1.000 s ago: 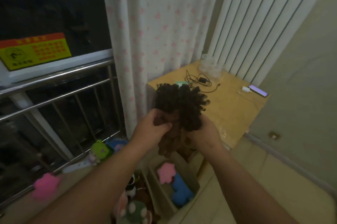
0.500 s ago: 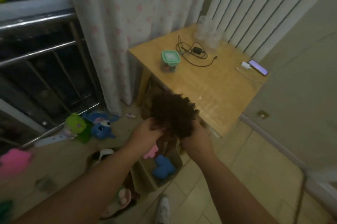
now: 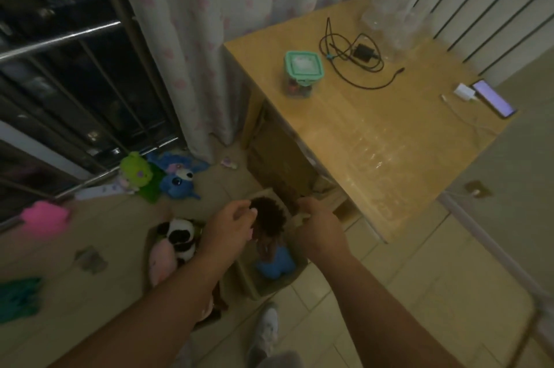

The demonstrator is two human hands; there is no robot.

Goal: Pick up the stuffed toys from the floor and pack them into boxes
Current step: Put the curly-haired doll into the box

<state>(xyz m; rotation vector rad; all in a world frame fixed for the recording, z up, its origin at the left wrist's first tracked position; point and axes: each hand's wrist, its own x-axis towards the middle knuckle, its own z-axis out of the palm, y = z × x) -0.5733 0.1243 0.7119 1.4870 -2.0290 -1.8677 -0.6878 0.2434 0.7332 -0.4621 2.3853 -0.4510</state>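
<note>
Packing: left hand (image 3: 232, 229) pinches curly dark-brown plush toy (image 3: 268, 214) over tan cardboard box (image 3: 263, 289); right hand (image 3: 317, 226) @ 3 o'clock, grip unclear. Nxt: drop it in.

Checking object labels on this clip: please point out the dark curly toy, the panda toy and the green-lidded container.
dark curly toy (image 3: 267, 215), head view, on its curly top.
panda toy (image 3: 179, 235), head view, on its white face.
green-lidded container (image 3: 303, 63), head view, on the middle of its lid.

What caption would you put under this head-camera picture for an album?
Left hand holds a dark curly stuffed toy over a cardboard box with a blue toy inside, right hand alongside.
</note>
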